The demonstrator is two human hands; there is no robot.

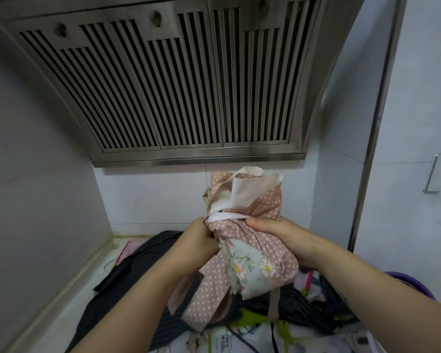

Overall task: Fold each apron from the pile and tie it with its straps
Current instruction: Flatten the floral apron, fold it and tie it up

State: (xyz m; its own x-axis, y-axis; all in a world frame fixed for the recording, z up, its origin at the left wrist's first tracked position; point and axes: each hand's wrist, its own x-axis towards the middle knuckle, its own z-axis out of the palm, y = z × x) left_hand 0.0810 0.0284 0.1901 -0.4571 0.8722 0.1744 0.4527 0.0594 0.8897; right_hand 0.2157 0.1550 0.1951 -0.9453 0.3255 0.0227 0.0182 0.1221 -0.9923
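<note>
On the head camera I see both hands raised over the counter [69, 289], holding one pink polka-dot apron [260, 240] bunched into an upright bundle. It is off the surface, in the air above the middle of the pile [303, 314], about midway between the counter's left edge and the right wall.

A pale floral panel shows on the bundle's lower front and cream lining sticks out at its top. Loose polka-dot ends hang from its bottom down to the pile. A white strap [227, 216] runs across the bundle's waist, just above both hands.

The left hand [201, 240] has its fingers curled into the cloth at the strap's left end. I cannot tell whether it pinches the strap itself or only the fabric beside it. The right hand [283, 238] wraps round the bundle's right side and grips it, with the thumb lying on top just under the strap.

Under the bundle, a dark striped apron [138, 263] spreads toward the counter's back left corner. White printed cloth [239, 337] crossed by thin black straps lies at the near edge.

A steel range hood [163, 85] with slotted panels fills the upper part of the view. A purple rim [413, 284] shows at the counter's right side, behind the right forearm. A metal bracket [432, 174] is fixed to the right wall.
</note>
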